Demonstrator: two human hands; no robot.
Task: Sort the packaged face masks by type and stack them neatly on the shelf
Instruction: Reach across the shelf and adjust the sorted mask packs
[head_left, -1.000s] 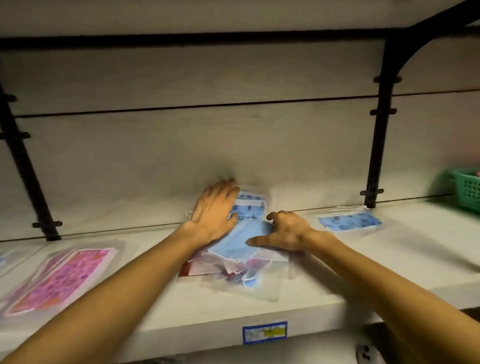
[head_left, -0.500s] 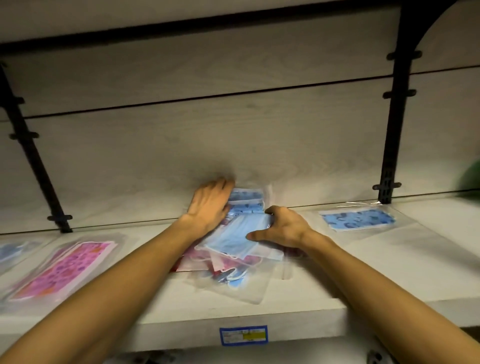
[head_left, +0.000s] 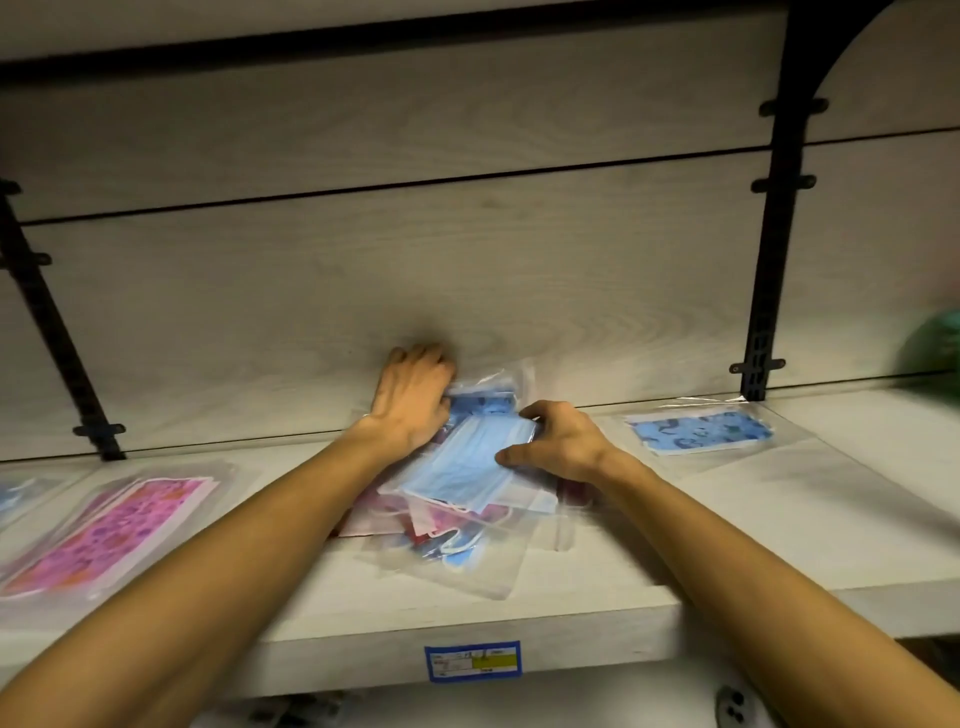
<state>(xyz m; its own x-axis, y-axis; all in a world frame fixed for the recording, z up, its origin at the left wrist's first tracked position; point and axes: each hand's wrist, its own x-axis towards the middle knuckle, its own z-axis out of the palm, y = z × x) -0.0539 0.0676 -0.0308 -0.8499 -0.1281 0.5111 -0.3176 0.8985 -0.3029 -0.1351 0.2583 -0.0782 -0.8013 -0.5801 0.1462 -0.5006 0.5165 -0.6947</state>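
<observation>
Head view, right hand (head_left: 561, 441) fingers (head_left: 532, 411) curled, pinching plain blue mask packet (head_left: 470, 467) atop mixed pile (head_left: 457, 540) mid-shelf (head_left: 597, 587), left hand (head_left: 413, 395) fingers bent over pile's 11 o'clock edge, pink packets (head_left: 104, 535) at 9 o'clock, blue-patterned packet (head_left: 698, 430) at 2 o'clock.

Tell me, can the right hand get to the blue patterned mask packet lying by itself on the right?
Probably yes. The blue patterned mask packet lies alone on the shelf, just right of the right hand, with nothing between, but that hand now grips the plain blue mask packet.
</observation>
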